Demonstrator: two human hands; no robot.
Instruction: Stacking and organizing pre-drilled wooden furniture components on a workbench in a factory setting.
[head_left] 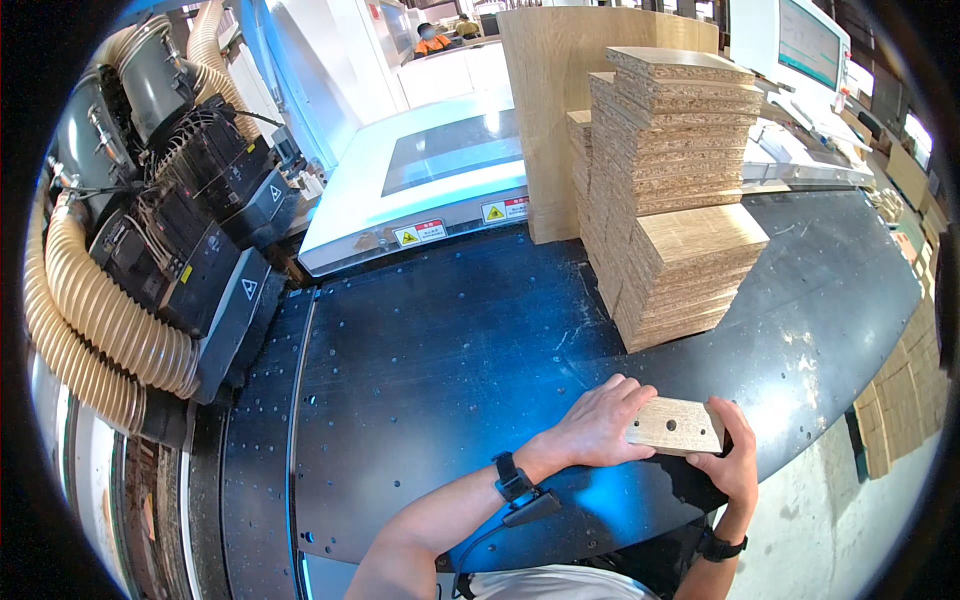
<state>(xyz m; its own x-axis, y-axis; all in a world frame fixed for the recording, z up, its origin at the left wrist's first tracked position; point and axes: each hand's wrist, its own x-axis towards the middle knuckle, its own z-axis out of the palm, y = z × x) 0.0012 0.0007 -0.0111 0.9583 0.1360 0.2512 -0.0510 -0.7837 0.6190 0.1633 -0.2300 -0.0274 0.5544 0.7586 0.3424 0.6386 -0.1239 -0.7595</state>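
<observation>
A small light wood-grain board (685,412) with several dark drilled holes is held between my two hands, near the front edge of the dark table (440,370). My left hand (600,425) grips its left end, the thumb along the near side and the fingers over the far side. At the right end, my right hand (735,455) closes round the board with thumb and fingers. Just beyond my hands stands a stack of particleboard pieces (690,285), its front part lower than the tall pile (680,130) behind it. The underside of the held board is hidden.
A large upright wood panel (545,130) stands behind the stacks. Farther back is a white machine with a cover (420,160); ribbed hoses (120,310) and black drilling units run along the left. A screen (808,45) is at back right. More stacked boards (900,390) lie right, below table level.
</observation>
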